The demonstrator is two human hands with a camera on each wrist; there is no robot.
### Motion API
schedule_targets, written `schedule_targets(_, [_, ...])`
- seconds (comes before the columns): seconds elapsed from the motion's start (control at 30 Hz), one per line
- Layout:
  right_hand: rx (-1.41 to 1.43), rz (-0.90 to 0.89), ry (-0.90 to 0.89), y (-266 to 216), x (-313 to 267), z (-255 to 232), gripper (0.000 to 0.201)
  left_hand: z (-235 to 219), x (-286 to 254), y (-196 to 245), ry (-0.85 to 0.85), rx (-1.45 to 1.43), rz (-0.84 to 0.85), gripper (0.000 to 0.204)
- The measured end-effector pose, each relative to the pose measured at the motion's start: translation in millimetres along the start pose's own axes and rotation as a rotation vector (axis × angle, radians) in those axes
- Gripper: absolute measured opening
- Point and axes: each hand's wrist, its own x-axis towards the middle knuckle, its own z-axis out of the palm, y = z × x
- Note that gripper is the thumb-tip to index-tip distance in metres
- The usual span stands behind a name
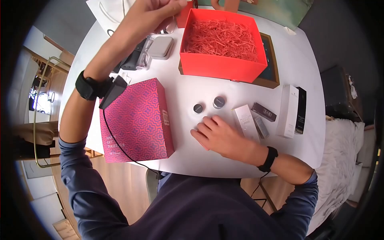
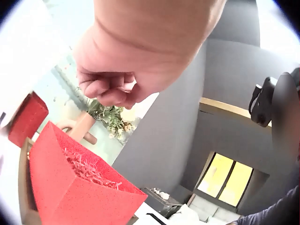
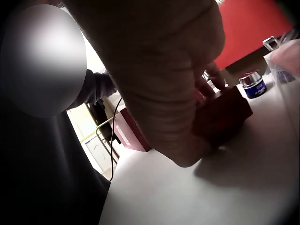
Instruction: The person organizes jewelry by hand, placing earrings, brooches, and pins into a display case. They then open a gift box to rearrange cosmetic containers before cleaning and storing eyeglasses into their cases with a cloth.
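Observation:
In the head view my left hand (image 1: 160, 14) is at the table's back edge, left of a small red box (image 1: 184, 16). Its fingers (image 2: 110, 89) are curled in the left wrist view; I see nothing clearly held between them. My right hand (image 1: 224, 138) is low over the front of the table, gripping a small dark red box (image 3: 227, 115) that it mostly hides in the head view. Just beyond its fingers stand two small jars, one with a black lid (image 1: 198, 108) and a blue one with a silver rim (image 3: 253, 85).
A large open red box (image 1: 224, 66) with red paper shreds stands at the back, a patterned box (image 1: 134, 124) on the left. White (image 1: 287, 112) and black cartons are at right, a pale pink carton (image 1: 245, 120) beside my right hand. Glasses and a grey case (image 1: 161, 47) lie back left.

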Motion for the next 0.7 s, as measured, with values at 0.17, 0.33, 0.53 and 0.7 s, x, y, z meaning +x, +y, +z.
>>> schedule_targets(0.17, [1.297,0.438,0.211,36,-14,-59,0.056,13,-24,5,-0.105,-0.553,-0.233,0.041])
schedule_targets(0.33, [2.092,0.487,0.495,69,-17,-87,0.059,32,-24,2,-0.159,-0.184,-0.142,0.06])
schedule_targets(0.53, [2.134,0.523,0.61,81,-15,-103,0.044,47,-7,3,-0.048,0.127,0.304,0.052])
schedule_targets(0.7, [1.616,0.645,0.462,121,4,-152,0.018,59,10,34,-0.118,0.221,0.81,0.054])
